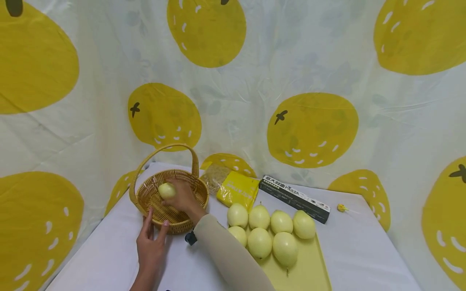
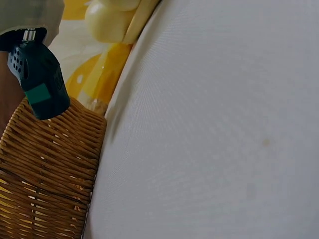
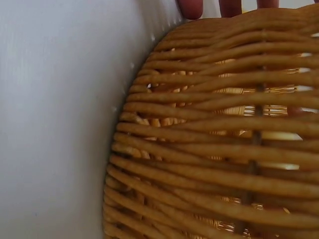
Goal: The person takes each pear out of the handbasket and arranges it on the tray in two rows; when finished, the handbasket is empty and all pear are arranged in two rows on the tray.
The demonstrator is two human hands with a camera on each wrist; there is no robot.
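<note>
In the head view my right hand (image 1: 184, 197) reaches into a woven wicker basket (image 1: 176, 228) and grips a pale yellow-green pear (image 1: 166, 190) above its floor. My left hand (image 1: 151, 247) is at the near left side of the basket, its thumb and fingers extended against the outer wall. The weave (image 2: 50, 169) fills the lower left of the left wrist view. Close up, the right wrist view shows the basket's side (image 3: 209, 134), with a few fingertips (image 3: 190, 7) along the top edge. Part of the right hand's grip is hidden.
Several more pears (image 1: 259, 243) sit on a yellow tray (image 1: 309, 270) right of the basket. Behind them lie a yellow packet (image 1: 238, 189) and a dark pasta box (image 1: 295, 198). A small yellow item (image 1: 342, 207) lies far right. A patterned curtain (image 1: 240, 121) hangs behind the table.
</note>
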